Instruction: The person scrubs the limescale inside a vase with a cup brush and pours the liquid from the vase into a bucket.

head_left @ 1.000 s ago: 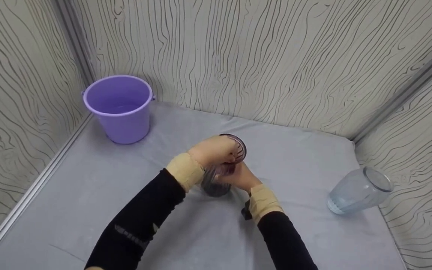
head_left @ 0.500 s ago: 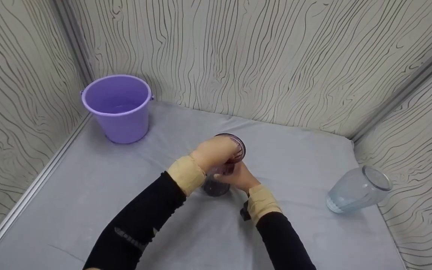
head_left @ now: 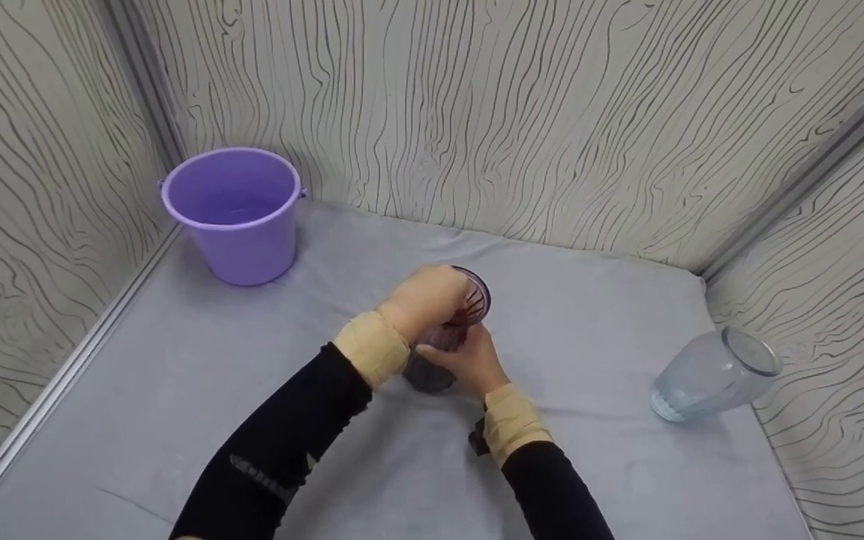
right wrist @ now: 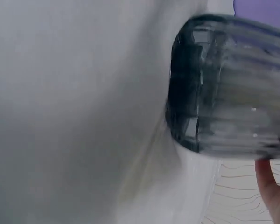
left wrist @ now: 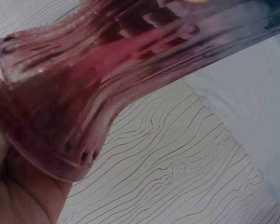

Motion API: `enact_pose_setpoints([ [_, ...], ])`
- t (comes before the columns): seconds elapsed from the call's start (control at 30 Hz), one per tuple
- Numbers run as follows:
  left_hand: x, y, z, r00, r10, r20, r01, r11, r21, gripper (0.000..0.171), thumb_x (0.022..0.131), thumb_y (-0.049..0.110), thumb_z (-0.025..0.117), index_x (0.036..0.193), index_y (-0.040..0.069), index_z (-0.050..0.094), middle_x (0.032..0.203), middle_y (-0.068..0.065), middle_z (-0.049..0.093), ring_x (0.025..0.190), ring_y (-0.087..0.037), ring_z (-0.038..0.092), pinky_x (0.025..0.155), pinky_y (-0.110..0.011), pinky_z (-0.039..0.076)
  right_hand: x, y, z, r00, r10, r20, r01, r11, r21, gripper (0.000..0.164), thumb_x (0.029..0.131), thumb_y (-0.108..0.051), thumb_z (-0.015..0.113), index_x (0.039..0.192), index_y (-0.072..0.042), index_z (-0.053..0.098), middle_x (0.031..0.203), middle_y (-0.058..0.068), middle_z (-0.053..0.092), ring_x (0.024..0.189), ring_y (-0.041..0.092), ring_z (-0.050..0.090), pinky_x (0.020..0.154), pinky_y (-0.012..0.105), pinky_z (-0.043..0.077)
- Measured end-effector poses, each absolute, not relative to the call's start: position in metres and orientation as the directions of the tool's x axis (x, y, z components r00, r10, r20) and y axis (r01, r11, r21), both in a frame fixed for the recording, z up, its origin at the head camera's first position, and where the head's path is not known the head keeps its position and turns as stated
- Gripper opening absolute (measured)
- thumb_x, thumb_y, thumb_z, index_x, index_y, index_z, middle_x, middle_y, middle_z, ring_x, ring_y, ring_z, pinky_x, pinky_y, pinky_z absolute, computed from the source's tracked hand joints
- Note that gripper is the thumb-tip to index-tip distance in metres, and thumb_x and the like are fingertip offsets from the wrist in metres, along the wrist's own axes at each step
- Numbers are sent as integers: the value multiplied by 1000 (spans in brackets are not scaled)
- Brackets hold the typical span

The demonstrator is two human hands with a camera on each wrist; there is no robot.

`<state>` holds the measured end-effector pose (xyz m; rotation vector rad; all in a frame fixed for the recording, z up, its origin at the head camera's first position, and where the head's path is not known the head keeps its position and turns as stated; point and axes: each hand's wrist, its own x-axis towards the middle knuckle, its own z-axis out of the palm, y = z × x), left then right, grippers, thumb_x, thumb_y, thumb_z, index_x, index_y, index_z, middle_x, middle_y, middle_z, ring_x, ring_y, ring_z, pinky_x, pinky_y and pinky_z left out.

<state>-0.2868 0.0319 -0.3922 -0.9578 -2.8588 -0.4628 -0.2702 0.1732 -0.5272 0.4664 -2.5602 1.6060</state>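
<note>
A ribbed glass vase (head_left: 429, 376) stands in the middle of the head view, purplish-pink at its flared mouth and dark grey toward its base. My left hand (head_left: 428, 296) grips it at the mouth, covering much of the rim; the fingertips are hidden. In the left wrist view, part of the left hand (left wrist: 37, 200) lies against the rim of the pink vase (left wrist: 79, 107). My right hand (head_left: 475, 360) holds the body from the right, thumb across the near side. The right wrist view shows the thick base (right wrist: 191, 88) close over the cloth, with right-hand fingers (right wrist: 275, 193) under the side.
A purple bucket (head_left: 248, 251) stands at the back left of the grey cloth (head_left: 589, 322). Toward the right edge is a second, pale blue glass vase (head_left: 702, 382). Wood-patterned walls (head_left: 477, 112) enclose the back and sides.
My right hand has shifted slightly left and down along the vase, its wrist moving with it. The left hand's back has turned a little at the mouth. Both hands stay on the vase.
</note>
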Motion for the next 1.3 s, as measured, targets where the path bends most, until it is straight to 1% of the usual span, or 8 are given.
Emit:
enact_pose_setpoints([
  [0.3,-284,38,-395,-825,536,181,565,788,244,10,90,2,68,83,7,73,89,-9,74,84,-24,70,77,-39,58,-263,164,-530,-969,-114,218,-246,436,-866,85,74,-30,91,139,-3,44,130,9,59,116,20,58,102,41,48],
  [0.47,-283,39,-395,-828,529,184,561,780,279,10,89,3,69,81,5,73,85,-8,74,75,-20,64,72,-38,57,-263,165,-531,-970,-111,217,-244,434,-867,86,74,-32,91,139,-2,44,129,9,60,115,19,58,101,41,48],
  [0.73,-285,31,-390,-753,645,130,639,670,377,11,92,3,68,81,2,72,82,-7,71,75,-22,62,78,-40,55,-264,165,-531,-969,-99,225,-246,440,-864,86,73,-33,92,138,0,46,131,13,60,120,23,58,105,41,46],
  [0.83,-286,28,-389,-718,688,108,673,646,361,13,93,3,66,80,2,70,79,-6,67,73,-21,57,78,-42,54,-264,165,-532,-967,-93,235,-252,452,-856,82,74,-30,92,135,2,47,128,14,61,116,24,60,101,43,48],
  [0.97,-285,24,-385,-691,720,70,701,642,309,15,95,8,66,82,3,72,81,-5,70,77,-23,63,82,-42,55,-264,165,-533,-965,-97,246,-262,462,-847,75,74,-27,91,131,1,50,120,12,63,104,21,61,91,40,52],
  [1.03,-282,23,-383,-696,715,66,702,657,275,13,94,10,68,84,4,74,85,-7,72,83,-25,68,84,-42,55,-264,165,-534,-964,-104,245,-265,466,-844,73,75,-28,91,128,0,51,115,11,63,98,20,60,86,38,52],
  [1.13,-279,25,-380,-713,697,76,692,681,240,9,91,9,70,85,6,76,86,-6,73,78,-22,65,82,-40,56,-264,166,-533,-962,-121,243,-272,460,-845,69,77,-30,90,126,-1,51,109,9,62,93,18,58,80,35,51],
  [1.3,-277,29,-381,-741,665,93,667,710,226,8,88,6,71,85,10,77,86,-3,73,72,-18,61,76,-37,57,-263,166,-534,-958,-139,253,-288,435,-853,70,77,-30,90,127,-2,49,109,7,60,93,18,57,81,36,50],
])
